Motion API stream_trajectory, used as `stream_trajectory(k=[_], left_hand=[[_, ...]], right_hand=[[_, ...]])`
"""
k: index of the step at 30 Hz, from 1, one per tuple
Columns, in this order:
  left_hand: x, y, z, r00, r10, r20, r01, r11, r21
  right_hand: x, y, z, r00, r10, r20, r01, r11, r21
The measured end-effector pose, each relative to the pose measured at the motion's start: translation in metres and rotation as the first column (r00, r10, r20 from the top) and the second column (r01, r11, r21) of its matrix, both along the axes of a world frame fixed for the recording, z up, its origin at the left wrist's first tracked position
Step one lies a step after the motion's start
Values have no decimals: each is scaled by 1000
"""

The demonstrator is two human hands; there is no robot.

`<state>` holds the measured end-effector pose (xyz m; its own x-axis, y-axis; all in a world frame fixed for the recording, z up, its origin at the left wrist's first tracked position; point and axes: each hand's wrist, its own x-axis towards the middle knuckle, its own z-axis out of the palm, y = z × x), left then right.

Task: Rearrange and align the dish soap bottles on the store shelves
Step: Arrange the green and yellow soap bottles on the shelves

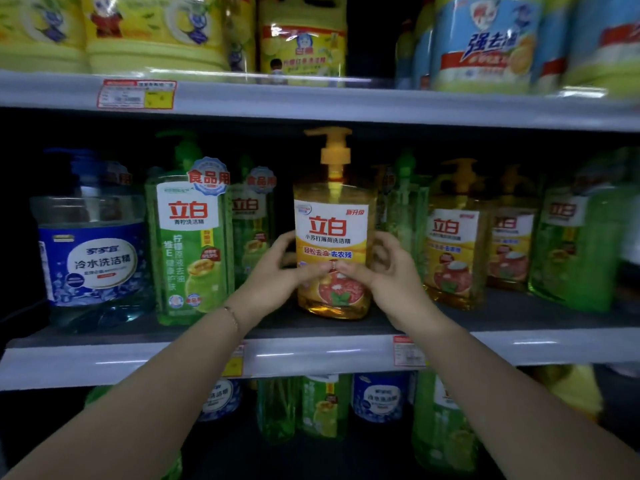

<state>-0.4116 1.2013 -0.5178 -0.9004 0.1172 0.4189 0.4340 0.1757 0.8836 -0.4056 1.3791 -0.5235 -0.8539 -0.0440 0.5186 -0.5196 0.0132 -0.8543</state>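
An orange pump bottle (332, 223) of dish soap stands upright near the front of the middle shelf (311, 355), label facing me. My left hand (277, 268) grips its left side and my right hand (384, 268) grips its right side, with both thumbs meeting across the lower label. A green pump bottle (188, 237) stands to its left, with another green one (251, 226) set further back. To the right stand two orange bottles (453, 251) in a row front to back.
A large blue jug (93, 251) sits at the far left of the middle shelf and a green bottle (581, 247) at the far right. Yellow and blue jugs (485, 43) fill the upper shelf. Green and blue bottles (325, 407) stand on the lower shelf.
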Motion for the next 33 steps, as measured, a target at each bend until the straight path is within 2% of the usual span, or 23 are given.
stream_trajectory(k=[3,7,12,15,19,25,29,31,33], left_hand=[[7,30,1,992,-78,-100,77,997,-11],[7,79,-4,979,-126,-163,128,992,7],[7,149,-2,956,-173,-236,185,982,34],[7,188,-1,952,-206,-225,221,974,45],[4,231,-5,956,-232,-178,258,956,139],[-3,270,-6,984,-126,-126,149,970,194],[-9,289,-4,990,63,-129,-53,996,74],[-10,293,-7,988,98,-117,-97,995,15],[-13,294,-12,980,107,-165,-118,992,-54]], right_hand=[[15,40,3,1000,-2,-29,4,997,76],[32,91,6,997,-12,-72,22,990,137],[39,154,10,989,-106,-104,123,977,173],[42,189,11,973,-208,-102,223,959,175],[42,223,10,952,-291,-98,305,935,180],[38,241,13,951,-293,-100,305,941,145],[29,246,14,931,-348,-113,361,922,141],[24,249,7,918,-384,-96,395,906,155],[20,249,-1,895,-440,-78,447,881,157]])
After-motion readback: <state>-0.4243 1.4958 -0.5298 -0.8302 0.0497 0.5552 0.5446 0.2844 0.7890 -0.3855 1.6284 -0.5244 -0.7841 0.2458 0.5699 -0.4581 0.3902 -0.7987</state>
